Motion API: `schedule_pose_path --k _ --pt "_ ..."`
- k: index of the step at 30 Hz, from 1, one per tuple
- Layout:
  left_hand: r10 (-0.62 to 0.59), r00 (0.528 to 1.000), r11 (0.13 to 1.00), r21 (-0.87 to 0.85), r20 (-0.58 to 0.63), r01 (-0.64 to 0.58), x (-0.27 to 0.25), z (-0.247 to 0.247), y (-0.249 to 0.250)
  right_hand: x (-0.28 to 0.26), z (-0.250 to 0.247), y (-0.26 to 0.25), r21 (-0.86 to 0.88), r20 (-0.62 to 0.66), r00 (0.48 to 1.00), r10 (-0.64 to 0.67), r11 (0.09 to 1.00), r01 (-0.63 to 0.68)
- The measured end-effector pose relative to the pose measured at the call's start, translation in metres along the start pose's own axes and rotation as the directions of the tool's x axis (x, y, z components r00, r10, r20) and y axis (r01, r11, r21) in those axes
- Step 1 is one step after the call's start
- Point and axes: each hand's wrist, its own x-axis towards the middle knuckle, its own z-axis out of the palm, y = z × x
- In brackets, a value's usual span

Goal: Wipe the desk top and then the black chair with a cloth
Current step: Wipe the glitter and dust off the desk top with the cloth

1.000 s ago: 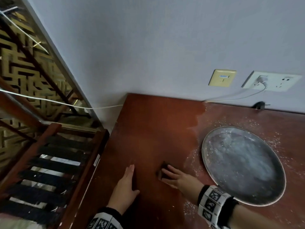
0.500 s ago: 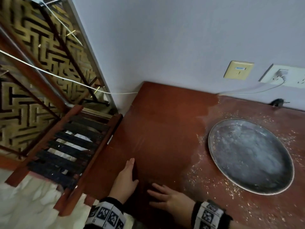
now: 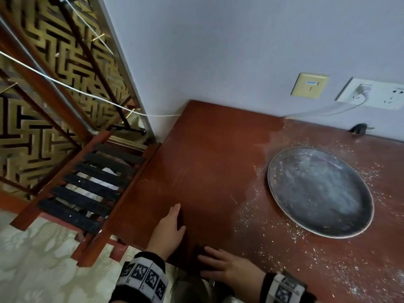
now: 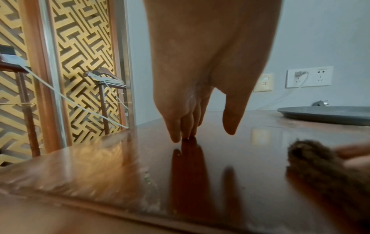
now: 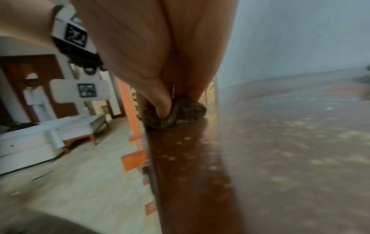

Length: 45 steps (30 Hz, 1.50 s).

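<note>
Reddish counter (image 3: 209, 149) stretched below a grey wall. Near its front edge, the right hand (image 3: 227, 270) pinched a soft, bunched cloth (image 5: 176, 115) that looked light and yielding; the left hand (image 3: 168, 230) lay flat, fingers (image 4: 180, 125) together.

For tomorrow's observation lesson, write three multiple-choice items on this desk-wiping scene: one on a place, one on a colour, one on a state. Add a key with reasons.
1. Where does the round tray sit on the desk top?
A. on the right part, among the crumbs
B. at the left edge
C. under the left hand

2. What colour is the cloth?
A. white
B. dark brown
C. yellow

3. How is the left hand placed?
A. gripping the cloth
B. raised off the desk
C. flat on the desk, fingers straight

Key: 1 A, the head view shows it right of both hands, crumbs around it. 2 B, the right wrist view shows a dark brown wad under the right hand. 3 C, its fingertips touch the wood.
</note>
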Motion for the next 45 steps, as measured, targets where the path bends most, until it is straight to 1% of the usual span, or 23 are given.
schedule_pose_path --k 4,6,8,12,14,16,18,19,21,22,23,25,27,29,32,34,35,36,38,39,40,42,45 --pt "0.031 0.999 0.999 0.022 0.02 -0.032 0.003 0.005 0.014 -0.004 -0.045 0.051 0.139 -0.147 0.953 0.265 0.959 -0.246" --pt "0.048 0.998 0.998 0.025 0.031 -0.049 0.005 0.009 0.023 -0.011 -0.058 0.078 0.2 -0.107 0.905 0.411 0.901 -0.385" --pt "0.064 0.997 0.998 0.021 0.048 -0.065 0.006 0.014 0.031 -0.013 -0.053 0.082 0.166 -0.094 0.908 0.408 0.906 -0.389" --pt "0.103 0.993 0.993 0.047 0.064 -0.106 0.009 0.024 0.043 -0.036 -0.011 0.04 -0.044 -0.006 0.993 0.115 0.992 -0.115" --pt "0.112 0.991 0.991 0.06 0.07 -0.116 0.011 0.026 0.047 -0.044 0.004 0.027 -0.035 -0.022 0.996 0.089 0.995 -0.089" --pt "0.116 0.991 0.99 0.071 0.071 -0.121 0.014 0.026 0.05 -0.035 -0.011 0.035 -0.001 -0.095 0.982 0.163 0.986 -0.164" --pt "0.121 0.99 0.988 0.087 0.074 -0.127 0.016 0.024 0.053 -0.018 -0.029 0.063 0.127 -0.233 0.92 0.315 0.948 -0.292" --pt "0.121 0.99 0.988 0.088 0.076 -0.128 0.017 0.022 0.053 -0.008 -0.036 0.081 0.201 -0.234 0.872 0.431 0.899 -0.39" --pt "0.12 0.99 0.988 0.086 0.073 -0.126 0.018 0.019 0.053 0.004 -0.052 0.104 0.34 -0.134 0.764 0.632 0.753 -0.563" --pt "0.12 0.99 0.988 0.09 0.07 -0.126 0.019 0.017 0.053 0.011 -0.058 0.11 0.346 -0.101 0.742 0.663 0.723 -0.598" --pt "0.118 0.991 0.987 0.097 0.067 -0.125 0.019 0.015 0.053 0.017 -0.062 0.111 0.343 -0.091 0.755 0.65 0.732 -0.589" --pt "0.112 0.992 0.987 0.108 0.065 -0.118 0.022 0.013 0.052 0.024 -0.061 0.102 0.283 -0.041 0.842 0.538 0.814 -0.507" --pt "0.104 0.992 0.987 0.115 0.068 -0.112 0.025 0.013 0.053 0.018 -0.049 0.081 0.211 0.039 0.93 0.366 0.907 -0.366" --pt "0.109 0.992 0.985 0.125 0.07 -0.117 0.028 0.017 0.057 0.004 -0.028 0.062 0.201 0.009 0.98 0.197 0.96 -0.195" --pt "0.147 0.986 0.98 0.126 0.085 -0.157 0.035 0.027 0.069 -0.017 0.002 0.042 0.244 -0.074 0.997 0.032 0.97 -0.013" --pt "0.208 0.974 0.972 0.095 0.09 -0.217 0.04 0.036 0.082 -0.037 -0.002 0.041 0.418 -0.102 0.983 0.152 0.903 -0.097" --pt "0.247 0.965 0.964 0.081 0.085 -0.254 0.042 0.039 0.09 -0.049 -0.01 0.047 0.501 -0.207 0.934 0.29 0.852 -0.153" --pt "0.282 0.956 0.955 0.073 0.077 -0.288 0.046 0.042 0.099 -0.064 -0.021 0.056 0.549 -0.346 0.816 0.463 0.805 -0.224" --pt "0.338 0.938 0.936 0.082 0.071 -0.344 0.053 0.047 0.119 -0.101 -0.037 0.086 0.569 -0.551 0.446 0.705 0.709 -0.417" --pt "0.362 0.929 0.925 0.095 0.081 -0.369 0.058 0.05 0.129 -0.122 -0.046 0.102 0.61 -0.524 0.307 0.795 0.602 -0.515" --pt "0.379 0.92 0.914 0.117 0.101 -0.389 0.062 0.053 0.14 -0.14 -0.053 0.116 0.655 -0.422 0.217 0.88 0.462 -0.598" --pt "0.402 0.902 0.885 0.185 0.157 -0.427 0.07 0.063 0.161 -0.169 -0.057 0.139 0.649 -0.141 0.124 0.982 0.187 -0.738" --pt "0.429 0.88 0.836 0.277 0.205 -0.473 0.083 0.079 0.185 -0.184 -0.05 0.153 0.62 0.069 0.103 0.992 0.038 -0.783"
